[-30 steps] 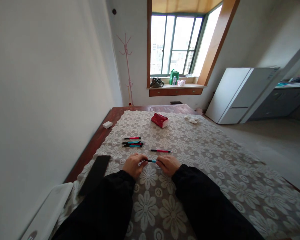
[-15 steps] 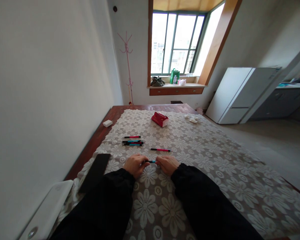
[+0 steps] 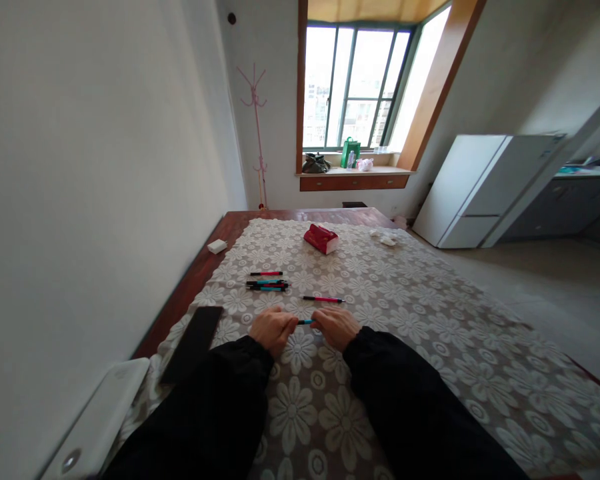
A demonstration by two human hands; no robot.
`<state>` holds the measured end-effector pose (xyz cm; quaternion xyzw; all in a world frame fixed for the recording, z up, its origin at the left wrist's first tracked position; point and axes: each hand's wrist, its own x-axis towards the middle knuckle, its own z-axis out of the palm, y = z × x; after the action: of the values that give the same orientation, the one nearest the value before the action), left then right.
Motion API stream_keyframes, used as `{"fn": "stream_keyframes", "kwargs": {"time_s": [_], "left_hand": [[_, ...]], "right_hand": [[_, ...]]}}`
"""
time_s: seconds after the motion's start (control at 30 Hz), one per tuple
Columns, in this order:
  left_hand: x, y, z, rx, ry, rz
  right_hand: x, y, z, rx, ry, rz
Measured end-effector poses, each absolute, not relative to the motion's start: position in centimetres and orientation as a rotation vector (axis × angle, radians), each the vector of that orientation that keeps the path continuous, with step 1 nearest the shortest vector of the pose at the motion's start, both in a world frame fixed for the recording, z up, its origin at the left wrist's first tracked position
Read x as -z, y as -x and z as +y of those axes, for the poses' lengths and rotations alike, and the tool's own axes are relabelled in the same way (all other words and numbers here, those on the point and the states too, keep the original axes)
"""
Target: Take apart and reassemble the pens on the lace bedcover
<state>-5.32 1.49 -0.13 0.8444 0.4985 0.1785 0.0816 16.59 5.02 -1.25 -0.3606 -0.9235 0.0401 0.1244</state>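
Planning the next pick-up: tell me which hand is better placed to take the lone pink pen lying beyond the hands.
Right, probably. The right hand lies just below the lone pink pen; the left hand sits further left. Both hold a blue pen.

Pen between both hands; 1 pen beyond, perhaps 3 pens farther left

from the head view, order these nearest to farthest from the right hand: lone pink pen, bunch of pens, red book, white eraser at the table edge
From the right hand:
1. lone pink pen, just beyond the knuckles.
2. bunch of pens, farther off to the left.
3. red book, far side, mid-table.
4. white eraser, far left on bare wood; close to the book's distance, hard to call.
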Motion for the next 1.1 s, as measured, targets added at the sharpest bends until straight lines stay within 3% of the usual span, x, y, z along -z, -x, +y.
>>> {"fn": "stream_keyframes", "kwargs": {"time_s": [0.17,1.1], "left_hand": [[0.42,5.55,1.60,-0.766,-2.374,1.489],[0.23,5.29,1.61,-0.642,-2.399,1.535]], "right_hand": [[1.45,-16.85,5.08,-0.219,1.116,-2.643],[1.07,-16.57,4.56,-0.291,1.117,-2.607]]}}
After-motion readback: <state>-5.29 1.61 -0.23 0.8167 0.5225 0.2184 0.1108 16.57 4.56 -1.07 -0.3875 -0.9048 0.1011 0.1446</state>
